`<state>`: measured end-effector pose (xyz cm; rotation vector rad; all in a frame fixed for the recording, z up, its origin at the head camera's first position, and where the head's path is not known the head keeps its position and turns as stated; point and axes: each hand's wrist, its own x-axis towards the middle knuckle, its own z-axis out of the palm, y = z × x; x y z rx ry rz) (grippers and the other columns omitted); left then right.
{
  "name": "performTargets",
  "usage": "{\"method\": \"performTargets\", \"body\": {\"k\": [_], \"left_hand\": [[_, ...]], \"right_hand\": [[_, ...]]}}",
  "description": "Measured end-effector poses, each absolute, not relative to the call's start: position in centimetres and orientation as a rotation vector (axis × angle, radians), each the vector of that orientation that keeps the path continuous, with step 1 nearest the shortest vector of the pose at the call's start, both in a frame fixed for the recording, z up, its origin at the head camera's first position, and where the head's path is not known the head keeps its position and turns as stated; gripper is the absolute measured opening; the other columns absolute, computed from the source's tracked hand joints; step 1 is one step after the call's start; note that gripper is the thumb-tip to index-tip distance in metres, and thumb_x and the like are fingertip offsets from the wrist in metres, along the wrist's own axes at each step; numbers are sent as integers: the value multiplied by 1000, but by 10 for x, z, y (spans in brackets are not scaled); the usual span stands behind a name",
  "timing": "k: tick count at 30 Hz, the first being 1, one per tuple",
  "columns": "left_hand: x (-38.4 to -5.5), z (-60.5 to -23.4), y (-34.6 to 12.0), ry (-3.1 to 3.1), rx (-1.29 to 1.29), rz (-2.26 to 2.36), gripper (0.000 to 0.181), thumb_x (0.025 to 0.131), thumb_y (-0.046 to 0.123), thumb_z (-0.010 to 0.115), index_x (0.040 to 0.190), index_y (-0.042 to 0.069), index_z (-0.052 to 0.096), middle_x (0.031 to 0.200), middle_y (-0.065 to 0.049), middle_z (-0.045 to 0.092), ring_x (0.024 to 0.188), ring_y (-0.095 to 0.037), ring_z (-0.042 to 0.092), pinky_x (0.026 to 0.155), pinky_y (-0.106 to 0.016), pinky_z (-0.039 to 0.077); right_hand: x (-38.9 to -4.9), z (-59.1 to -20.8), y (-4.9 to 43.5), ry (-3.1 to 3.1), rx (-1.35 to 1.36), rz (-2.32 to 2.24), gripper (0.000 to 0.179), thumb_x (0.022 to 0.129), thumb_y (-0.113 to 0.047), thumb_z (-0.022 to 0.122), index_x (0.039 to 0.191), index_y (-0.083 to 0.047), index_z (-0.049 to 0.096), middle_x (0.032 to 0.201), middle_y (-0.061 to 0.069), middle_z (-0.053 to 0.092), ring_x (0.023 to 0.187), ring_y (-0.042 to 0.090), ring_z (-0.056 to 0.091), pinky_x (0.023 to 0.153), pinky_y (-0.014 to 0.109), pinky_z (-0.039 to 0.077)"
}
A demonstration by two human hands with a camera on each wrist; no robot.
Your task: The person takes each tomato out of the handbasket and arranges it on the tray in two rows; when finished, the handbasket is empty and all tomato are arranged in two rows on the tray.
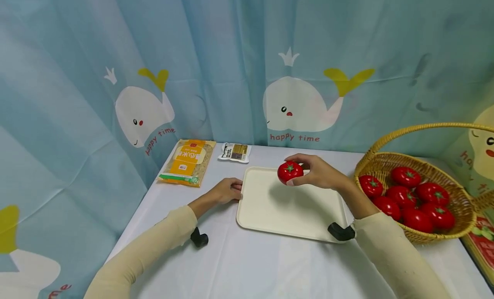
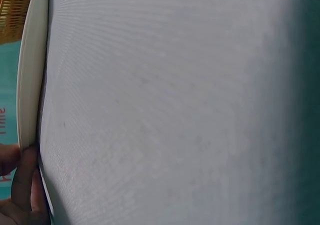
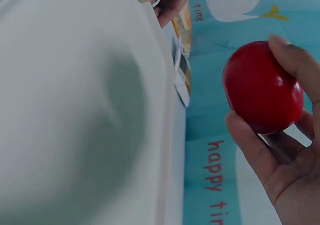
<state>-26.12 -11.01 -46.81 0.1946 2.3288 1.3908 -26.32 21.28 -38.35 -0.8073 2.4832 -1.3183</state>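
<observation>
My right hand (image 1: 321,172) grips a shiny red tomato (image 1: 289,172) between thumb and fingers, above a cream rectangular tray (image 1: 266,213). The tomato's green star-shaped top faces up in the head view, and its shadow falls on the tray. From the right wrist, the tomato (image 3: 260,87) shows as smooth and round, with fingertips on opposite sides. At the tray's left edge, my left hand (image 1: 225,190) pinches the rim, its thumb on top. The left wrist view has those fingers (image 2: 22,182) right under the raised tray rim (image 2: 31,85).
A wicker basket (image 1: 461,189) with a tall handle stands on the right, holding several red tomatoes (image 1: 403,196). Behind the left hand lie a yellow grain bag (image 1: 187,163) and a small white packet (image 1: 234,152). A red printed box (image 1: 482,234) sits beside the basket. A blue curtain (image 1: 231,67) hangs behind.
</observation>
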Motion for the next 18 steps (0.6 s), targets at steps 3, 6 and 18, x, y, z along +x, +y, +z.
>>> {"method": "performTargets", "body": {"k": [3, 6, 18], "left_hand": [[-262, -467, -110, 2320, 180, 1390, 49, 86, -3, 69, 134, -3, 56, 113, -13, 61, 91, -16, 64, 80, -29, 60], [-262, -467, -110, 2319, 175, 1390, 50, 86, -3, 69, 134, -3, 56, 113, -12, 61, 91, -15, 63, 80, -28, 60], [-261, -466, -110, 2318, 190, 1393, 51, 85, -4, 69, 134, -5, 56, 114, -13, 62, 91, -15, 64, 80, -29, 60]], "right_hand": [[-271, -390, 206, 2456, -776, -1330, 64, 80, -20, 84, 136, -6, 56, 133, 17, 59, 111, 33, 61, 83, 30, 59], [-280, -396, 200, 2451, -734, -1327, 63, 79, -20, 84, 134, -6, 56, 133, 17, 58, 112, 35, 60, 84, 31, 59], [-306, -413, 171, 2436, -647, -1325, 60, 83, -20, 80, 136, -5, 56, 135, 21, 56, 107, 34, 60, 84, 32, 57]]}}
